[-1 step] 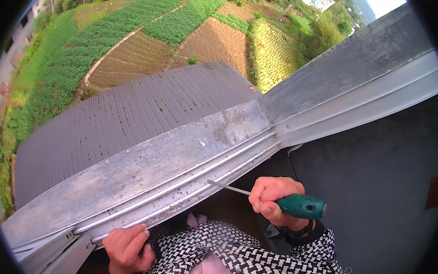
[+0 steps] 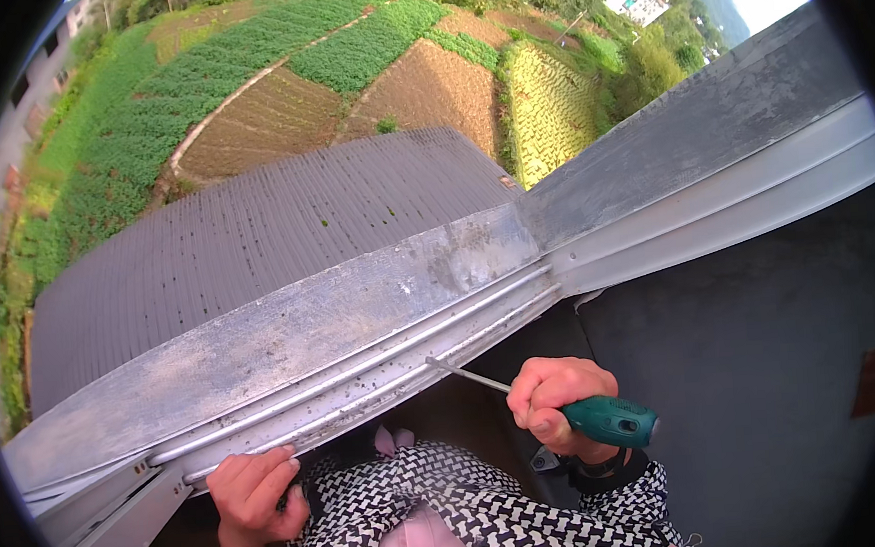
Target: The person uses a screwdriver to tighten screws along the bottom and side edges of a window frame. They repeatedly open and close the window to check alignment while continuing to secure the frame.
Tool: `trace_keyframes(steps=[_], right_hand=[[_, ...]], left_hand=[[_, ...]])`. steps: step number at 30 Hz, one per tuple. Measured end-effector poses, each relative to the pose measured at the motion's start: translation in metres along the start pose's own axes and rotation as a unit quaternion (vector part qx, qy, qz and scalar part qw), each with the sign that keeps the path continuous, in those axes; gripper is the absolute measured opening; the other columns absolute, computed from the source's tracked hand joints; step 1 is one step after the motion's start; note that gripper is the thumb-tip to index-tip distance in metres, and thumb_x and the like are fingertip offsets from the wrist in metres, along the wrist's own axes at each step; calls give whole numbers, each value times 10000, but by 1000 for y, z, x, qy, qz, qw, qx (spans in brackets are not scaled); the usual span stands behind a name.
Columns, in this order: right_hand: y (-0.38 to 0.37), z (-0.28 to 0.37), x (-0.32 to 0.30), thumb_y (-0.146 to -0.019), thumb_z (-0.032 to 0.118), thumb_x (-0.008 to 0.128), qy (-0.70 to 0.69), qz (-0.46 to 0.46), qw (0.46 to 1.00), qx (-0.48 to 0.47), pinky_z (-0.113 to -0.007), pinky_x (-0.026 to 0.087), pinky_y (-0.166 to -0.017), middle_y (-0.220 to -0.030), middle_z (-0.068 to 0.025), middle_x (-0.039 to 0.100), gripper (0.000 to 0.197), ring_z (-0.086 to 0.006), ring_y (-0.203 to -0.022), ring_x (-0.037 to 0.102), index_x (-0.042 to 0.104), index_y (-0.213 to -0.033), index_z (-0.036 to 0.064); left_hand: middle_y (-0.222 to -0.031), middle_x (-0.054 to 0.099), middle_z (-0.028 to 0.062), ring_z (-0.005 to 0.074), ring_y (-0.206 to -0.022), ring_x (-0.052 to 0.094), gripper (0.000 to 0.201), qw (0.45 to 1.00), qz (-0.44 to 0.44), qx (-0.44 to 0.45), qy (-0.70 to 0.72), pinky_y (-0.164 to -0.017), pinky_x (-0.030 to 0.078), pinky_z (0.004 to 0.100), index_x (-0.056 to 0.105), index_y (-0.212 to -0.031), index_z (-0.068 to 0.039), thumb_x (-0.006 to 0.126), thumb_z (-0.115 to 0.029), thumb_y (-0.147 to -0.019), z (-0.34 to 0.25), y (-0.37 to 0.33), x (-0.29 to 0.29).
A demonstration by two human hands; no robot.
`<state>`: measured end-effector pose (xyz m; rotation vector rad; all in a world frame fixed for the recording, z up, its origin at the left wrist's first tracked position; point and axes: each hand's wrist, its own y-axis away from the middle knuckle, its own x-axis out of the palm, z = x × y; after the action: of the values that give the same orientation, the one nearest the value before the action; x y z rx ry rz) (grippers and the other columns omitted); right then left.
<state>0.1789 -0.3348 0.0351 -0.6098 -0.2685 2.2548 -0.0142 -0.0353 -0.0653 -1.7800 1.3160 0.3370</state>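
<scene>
My right hand (image 2: 562, 398) is closed round a screwdriver (image 2: 615, 420) with a dark green handle and a thin metal shaft. Its tip points left and rests at the inner rail of the white sliding-window track (image 2: 364, 380). Dark specks of dirt lie in the channel between the two rails. At the track's left end, my left hand (image 2: 256, 495) has its fingers curled over the inner edge, near the sash frame (image 2: 122, 523). Something dark shows under its fingers, too hidden to name.
A grey, weathered concrete ledge (image 2: 290, 318) runs outside the track and meets another sill (image 2: 690, 148) at a corner on the right. Beyond lies a corrugated roof (image 2: 255, 235), then fields far below. A dark wall (image 2: 733, 356) stands at the right.
My right hand and the screwdriver have shifted slightly right and down, the tip sliding a short way along the track. My left hand stays in place.
</scene>
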Motion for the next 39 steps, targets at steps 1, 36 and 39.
trace_keyframes(steps=[1,36,39], right_hand=[[5,3,-5,-992,224,704,16,-25,999,-19,-276,428,-469,-719,-99,635,279,-138,-520,534,566,-827,47],[51,-45,13,-1072,140,520,-151,-229,962,10,-250,342,-503,-686,-49,510,245,-87,-579,409,460,-843,76],[54,-47,-8,-1073,155,527,-126,-342,931,-20,-236,319,-494,-684,-37,506,254,-80,-566,397,465,-841,72]], left_hand=[[-892,754,116,261,-620,659,277,1000,-1,-1,2,-556,471,357,723,-845,-36,664,-115,-586,-1,0,0],[-952,750,164,325,-745,671,256,1000,13,8,-21,-694,528,387,699,-916,-22,657,-71,-668,-5,7,4],[-955,747,166,325,-757,671,252,1000,12,3,-21,-703,526,386,699,-919,-19,656,-74,-676,-8,7,3]])
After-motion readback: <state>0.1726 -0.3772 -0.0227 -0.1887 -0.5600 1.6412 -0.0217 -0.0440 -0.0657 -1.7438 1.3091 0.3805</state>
